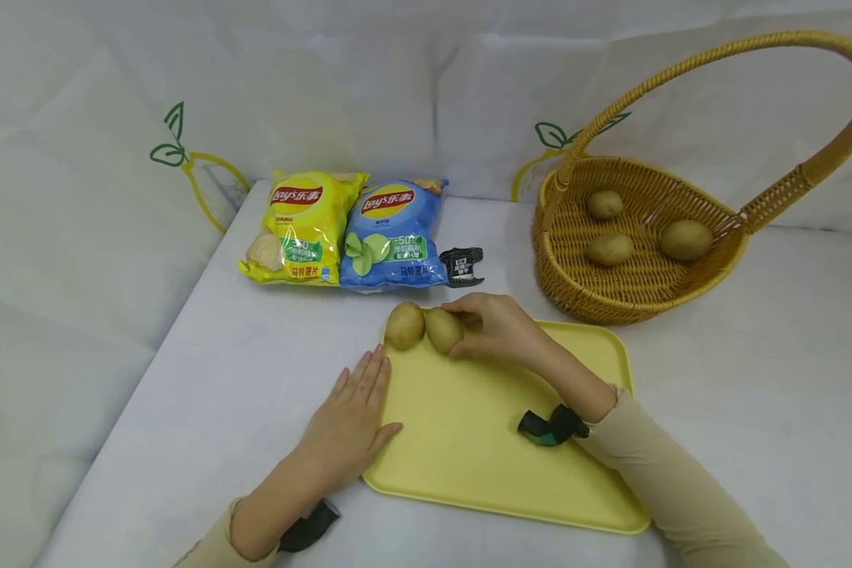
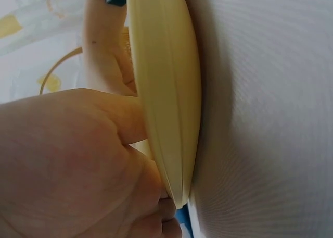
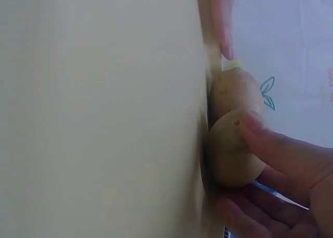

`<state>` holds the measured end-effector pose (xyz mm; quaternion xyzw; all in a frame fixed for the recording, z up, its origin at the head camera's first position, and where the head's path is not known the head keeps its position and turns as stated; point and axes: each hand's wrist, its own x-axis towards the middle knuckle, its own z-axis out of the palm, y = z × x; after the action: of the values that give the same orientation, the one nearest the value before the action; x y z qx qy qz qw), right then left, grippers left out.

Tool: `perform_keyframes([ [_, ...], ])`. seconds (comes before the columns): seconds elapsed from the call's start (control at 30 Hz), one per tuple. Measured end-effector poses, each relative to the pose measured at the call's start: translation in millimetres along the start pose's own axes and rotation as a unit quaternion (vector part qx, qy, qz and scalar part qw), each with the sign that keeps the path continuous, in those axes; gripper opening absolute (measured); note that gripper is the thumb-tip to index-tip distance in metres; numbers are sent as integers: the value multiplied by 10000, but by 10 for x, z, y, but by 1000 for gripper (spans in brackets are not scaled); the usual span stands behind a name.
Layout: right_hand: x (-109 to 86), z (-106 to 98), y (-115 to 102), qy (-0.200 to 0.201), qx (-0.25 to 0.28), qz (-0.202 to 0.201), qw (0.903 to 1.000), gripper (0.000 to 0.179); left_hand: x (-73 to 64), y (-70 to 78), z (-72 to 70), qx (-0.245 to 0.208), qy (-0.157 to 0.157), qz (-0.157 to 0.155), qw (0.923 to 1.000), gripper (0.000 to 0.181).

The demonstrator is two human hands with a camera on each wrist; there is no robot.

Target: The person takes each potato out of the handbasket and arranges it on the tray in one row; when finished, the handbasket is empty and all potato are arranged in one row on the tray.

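Note:
My right hand point(image 1: 500, 327) pinches a potato point(image 1: 443, 330) between thumb and fingers at the far left part of the yellow tray point(image 1: 468, 442). A second potato point(image 1: 405, 326) sits right beside it in the tray's far left corner. In the right wrist view the thumb lies over the held potato point(image 3: 234, 157), with the other potato point(image 3: 237, 92) just behind it. My left hand point(image 1: 348, 422) rests at the tray's left edge, fingers straight and pointing away. The left wrist view shows its thumb over the tray's rim point(image 2: 169, 102).
A wicker basket point(image 1: 554, 268) with a tall handle stands at the back right, holding three potatoes point(image 1: 685, 240). Behind the tray lie a yellow chip bag point(image 1: 301, 229), a blue chip bag point(image 1: 394, 237) and a small black packet point(image 1: 461, 267). A white cloth backdrop point(image 1: 369, 95) rises behind.

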<state>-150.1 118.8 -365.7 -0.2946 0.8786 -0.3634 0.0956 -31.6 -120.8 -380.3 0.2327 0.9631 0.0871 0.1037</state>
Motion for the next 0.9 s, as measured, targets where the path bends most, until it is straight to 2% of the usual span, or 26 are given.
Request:
perform_keyframes([
  [0.23,-29,-41,53,-105,421,-131,9990,52,4,6,-4,-64,-71,-35,9999,74],
  [0.43,-37,-192,58,20,1151,-28,9933,44,0,-1,7,-48,-23,-26,10000,74],
  [0.63,-122,-509,57,777,1833,-390,9792,32,5,-4,19,-11,8,-26,10000,74],
  [0.77,-255,-802,111,1454,2018,-249,9683,27,14,1,22,-36,-43,-42,10000,74],
  [0.9,-386,-1091,239,2005,2485,-117,9476,24,15,6,19,-51,-78,-68,9999,74],
])
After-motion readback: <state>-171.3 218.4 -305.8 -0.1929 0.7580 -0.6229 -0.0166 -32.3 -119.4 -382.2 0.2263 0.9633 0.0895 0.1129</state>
